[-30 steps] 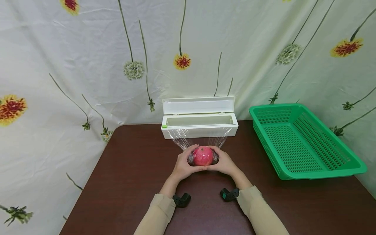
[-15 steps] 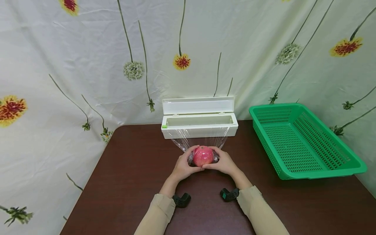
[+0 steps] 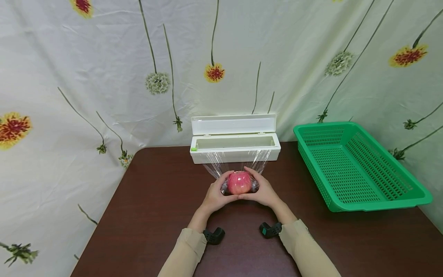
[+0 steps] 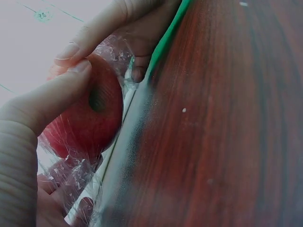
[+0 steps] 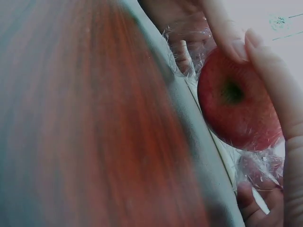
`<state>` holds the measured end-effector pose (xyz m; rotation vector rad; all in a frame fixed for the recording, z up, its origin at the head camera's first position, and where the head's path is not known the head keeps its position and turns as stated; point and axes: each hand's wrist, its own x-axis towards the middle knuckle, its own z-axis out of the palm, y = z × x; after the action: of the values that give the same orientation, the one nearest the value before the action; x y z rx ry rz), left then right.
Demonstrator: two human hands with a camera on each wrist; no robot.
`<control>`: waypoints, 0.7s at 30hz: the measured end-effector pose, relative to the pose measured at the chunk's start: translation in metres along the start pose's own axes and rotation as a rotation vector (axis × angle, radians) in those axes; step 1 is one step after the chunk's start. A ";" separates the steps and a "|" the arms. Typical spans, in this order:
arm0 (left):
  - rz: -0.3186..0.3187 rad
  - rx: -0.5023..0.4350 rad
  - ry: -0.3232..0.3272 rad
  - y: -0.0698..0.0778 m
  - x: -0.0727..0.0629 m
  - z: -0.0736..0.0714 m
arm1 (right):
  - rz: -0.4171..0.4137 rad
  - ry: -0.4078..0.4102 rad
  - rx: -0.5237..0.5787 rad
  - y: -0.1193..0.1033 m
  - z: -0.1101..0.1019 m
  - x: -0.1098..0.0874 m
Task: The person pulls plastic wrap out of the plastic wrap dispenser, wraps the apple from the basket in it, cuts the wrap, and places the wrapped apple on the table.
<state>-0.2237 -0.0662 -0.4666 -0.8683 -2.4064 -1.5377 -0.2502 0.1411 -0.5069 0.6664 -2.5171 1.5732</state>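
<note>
Here, we saw the table (image 3: 155, 215), two arms (image 3: 185, 252) slanting inward over it, the white box (image 3: 235, 156) ahead, clear film (image 3: 215, 163) stretching nearer, and left hand (image 3: 215, 194) and right hand (image 3: 265, 191) curled round the film-wrapped apple (image 3: 239, 182) between them, thumb tips (image 4: 79, 67) together.

Red apple (image 3: 239, 183), w/ some yellowish skin, tipped w/ dimple twd near side, btwn L hand (image 3: 216, 194) & R hand (image 3: 264, 192). Clear film (image 3: 215, 165) clings to it, bunched L & R, stretched in creases twd far side.
</note>
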 end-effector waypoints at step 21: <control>-0.111 0.031 0.009 -0.040 -0.001 0.010 | 0.053 -0.090 0.165 -0.044 -0.012 -0.007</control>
<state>-0.2430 -0.0698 -0.5026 -0.7319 -2.5045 -1.5329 -0.2278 0.1379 -0.4667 0.7104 -2.5064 1.8243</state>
